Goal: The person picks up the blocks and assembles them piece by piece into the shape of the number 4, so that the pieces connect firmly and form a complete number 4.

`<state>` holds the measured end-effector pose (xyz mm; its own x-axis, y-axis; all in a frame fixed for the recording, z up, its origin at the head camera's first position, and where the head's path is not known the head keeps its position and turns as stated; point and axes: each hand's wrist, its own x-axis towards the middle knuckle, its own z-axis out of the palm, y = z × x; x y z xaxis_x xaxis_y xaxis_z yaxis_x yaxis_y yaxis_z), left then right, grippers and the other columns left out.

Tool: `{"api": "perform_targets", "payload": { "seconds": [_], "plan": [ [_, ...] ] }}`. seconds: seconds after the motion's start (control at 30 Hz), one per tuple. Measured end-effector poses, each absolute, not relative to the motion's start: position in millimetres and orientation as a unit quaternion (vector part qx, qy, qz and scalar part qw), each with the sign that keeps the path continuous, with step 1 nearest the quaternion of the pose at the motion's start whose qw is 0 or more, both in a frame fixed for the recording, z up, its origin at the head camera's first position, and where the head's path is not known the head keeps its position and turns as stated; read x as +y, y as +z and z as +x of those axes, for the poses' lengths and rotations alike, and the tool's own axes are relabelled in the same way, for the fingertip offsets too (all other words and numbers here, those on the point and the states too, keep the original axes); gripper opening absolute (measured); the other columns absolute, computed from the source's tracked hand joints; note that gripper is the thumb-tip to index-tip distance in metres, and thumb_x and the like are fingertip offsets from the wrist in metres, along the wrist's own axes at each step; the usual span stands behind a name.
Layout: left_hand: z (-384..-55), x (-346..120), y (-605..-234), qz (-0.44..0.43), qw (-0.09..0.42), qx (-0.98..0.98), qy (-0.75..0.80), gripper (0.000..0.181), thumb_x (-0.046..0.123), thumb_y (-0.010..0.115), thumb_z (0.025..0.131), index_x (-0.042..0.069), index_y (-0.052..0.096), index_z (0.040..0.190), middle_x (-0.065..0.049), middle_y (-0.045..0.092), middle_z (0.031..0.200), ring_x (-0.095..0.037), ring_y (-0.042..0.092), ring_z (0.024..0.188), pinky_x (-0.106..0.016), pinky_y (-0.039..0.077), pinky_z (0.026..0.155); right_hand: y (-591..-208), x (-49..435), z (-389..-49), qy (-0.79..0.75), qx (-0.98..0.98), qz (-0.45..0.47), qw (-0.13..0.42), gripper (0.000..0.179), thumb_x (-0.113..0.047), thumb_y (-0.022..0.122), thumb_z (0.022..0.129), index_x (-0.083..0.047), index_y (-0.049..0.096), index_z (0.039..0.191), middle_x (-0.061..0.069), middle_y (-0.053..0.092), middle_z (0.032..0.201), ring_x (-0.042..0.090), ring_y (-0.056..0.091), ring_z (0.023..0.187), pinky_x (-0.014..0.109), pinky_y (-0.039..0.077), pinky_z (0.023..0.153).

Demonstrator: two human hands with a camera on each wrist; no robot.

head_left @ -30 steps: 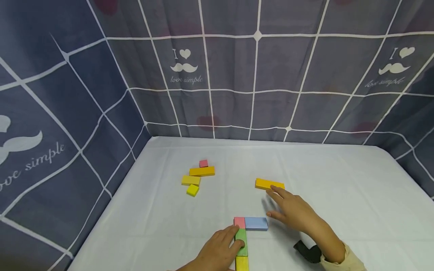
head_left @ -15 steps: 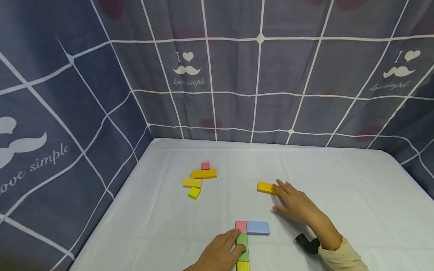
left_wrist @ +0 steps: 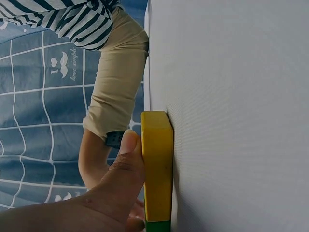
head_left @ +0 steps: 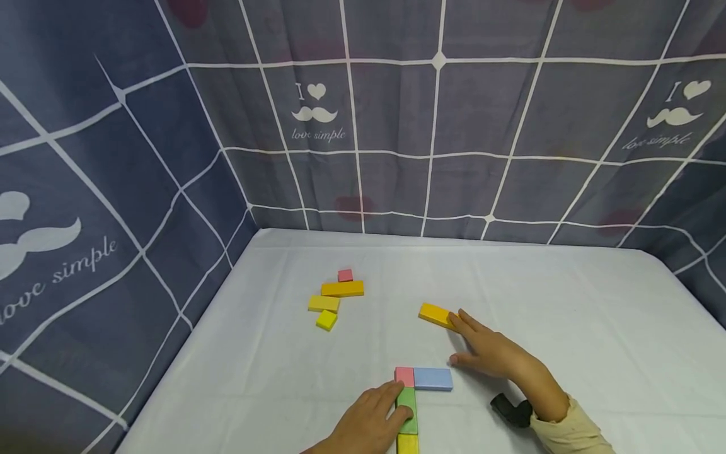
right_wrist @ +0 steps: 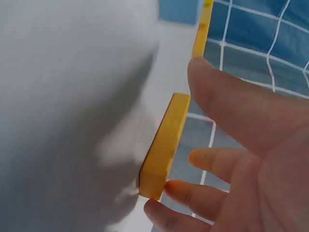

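On the white cloth, my left hand [head_left: 368,419] rests on a row of blocks, its index fingertip at the seam between the pink block [head_left: 404,376] and the green block [head_left: 409,403]. The thumb lies over the green block. A yellow block [head_left: 408,443] continues the row towards me, and a blue block [head_left: 433,379] extends right from the pink one. My right hand [head_left: 495,354] has fingers extended, with fingertips at the right end of an orange-yellow block [head_left: 435,314]. In the right wrist view the thumb is held apart from this block [right_wrist: 166,145].
Back left lie loose blocks: a small pink cube [head_left: 345,275], a long orange-yellow block [head_left: 343,289], a shorter yellow block [head_left: 324,304] and a yellow cube [head_left: 326,320]. A black device [head_left: 512,411] sits at the right wrist. Patterned grey-blue curtains [head_left: 391,113] border the table.
The orange-yellow block by my right fingertips has slid left and turned, its right end swinging nearer to me. My right hand has shifted left with it; the left hand stays on the row.
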<state>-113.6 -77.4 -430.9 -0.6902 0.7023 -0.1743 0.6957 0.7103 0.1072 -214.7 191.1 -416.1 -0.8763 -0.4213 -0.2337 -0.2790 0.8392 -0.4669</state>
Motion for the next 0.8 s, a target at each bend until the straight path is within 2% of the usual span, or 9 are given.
{"api": "perform_targets", "payload": {
  "seconds": [0.13, 0.57, 0.8],
  "plan": [
    [-114.3, -77.5, -431.8, 0.392, 0.079, 0.917, 0.012, 0.081, 0.085, 0.039, 0.073, 0.027, 0.039, 0.129, -0.005, 0.035, 0.147, -0.015, 0.038, 0.132, -0.03, 0.041, 0.106, -415.2, 184.5, -210.5, -0.226, 0.937, -0.208, 0.166, 0.077, -0.043, 0.065, 0.086, -0.007, 0.034, 0.146, 0.02, 0.027, 0.153, 0.045, 0.038, 0.132, 0.061, 0.036, 0.102],
    [-114.1, -78.8, -432.3, 0.397, 0.067, 0.915, 0.011, 0.081, 0.085, 0.039, 0.073, 0.027, 0.039, 0.129, -0.006, 0.034, 0.147, -0.016, 0.037, 0.133, -0.031, 0.041, 0.107, -413.1, 172.1, -208.8, -0.227, 0.937, -0.231, 0.13, 0.076, -0.042, 0.064, 0.087, -0.004, 0.035, 0.145, 0.02, 0.034, 0.151, 0.04, 0.041, 0.133, 0.055, 0.037, 0.104],
    [-114.4, -78.3, -433.0, 0.394, 0.074, 0.916, 0.014, 0.082, 0.086, 0.039, 0.072, 0.027, 0.04, 0.13, -0.005, 0.035, 0.147, -0.015, 0.038, 0.133, -0.031, 0.041, 0.107, -414.5, 165.6, -207.0, -0.24, 0.927, -0.248, 0.147, 0.074, -0.043, 0.064, 0.086, -0.004, 0.038, 0.143, 0.019, 0.041, 0.146, 0.038, 0.042, 0.133, 0.054, 0.037, 0.104]
  ]
}}
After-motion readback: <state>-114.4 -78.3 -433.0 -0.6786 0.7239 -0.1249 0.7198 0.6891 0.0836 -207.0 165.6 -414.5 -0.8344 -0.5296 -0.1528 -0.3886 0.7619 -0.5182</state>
